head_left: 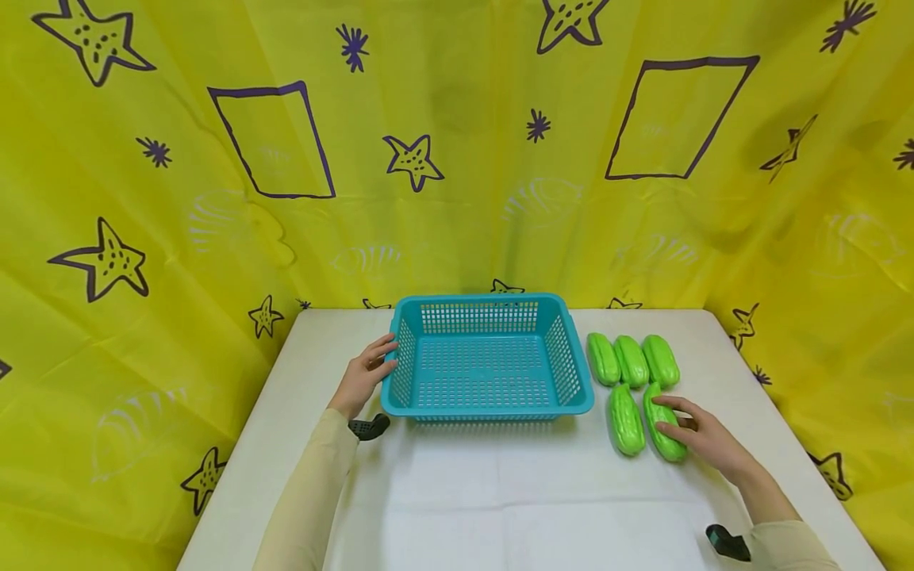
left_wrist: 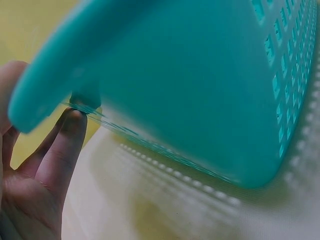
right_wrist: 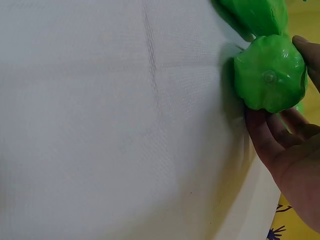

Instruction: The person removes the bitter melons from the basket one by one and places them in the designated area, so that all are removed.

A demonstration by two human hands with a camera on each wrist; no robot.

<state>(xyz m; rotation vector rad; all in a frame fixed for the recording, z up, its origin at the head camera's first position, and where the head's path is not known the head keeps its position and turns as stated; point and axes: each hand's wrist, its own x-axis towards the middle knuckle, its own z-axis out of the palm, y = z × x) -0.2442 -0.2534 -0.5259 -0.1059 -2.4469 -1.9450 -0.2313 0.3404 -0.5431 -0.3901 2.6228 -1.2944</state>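
Note:
A teal plastic basket (head_left: 493,411) with perforated walls stands upright on the white table. My left hand (head_left: 359,382) holds its left rim; in the left wrist view the fingers (left_wrist: 60,157) reach under the rim against the basket's outer side (left_wrist: 190,95). To the right of the basket lie several bright green, ribbed bitter melons, three in a back row and two in front. My right hand (head_left: 703,441) grips the front right bitter melon (head_left: 662,432), thumb on one side and fingers on the other. In the right wrist view its rounded, lobed end (right_wrist: 270,75) faces the camera.
The front left bitter melon (head_left: 626,422) lies close beside the held one, and the back row (head_left: 631,362) sits just behind. Yellow curtains (head_left: 457,230) with starfish drawings border the table (head_left: 500,507) at the back and sides. Dark wrist devices (head_left: 728,542) show near both sleeves.

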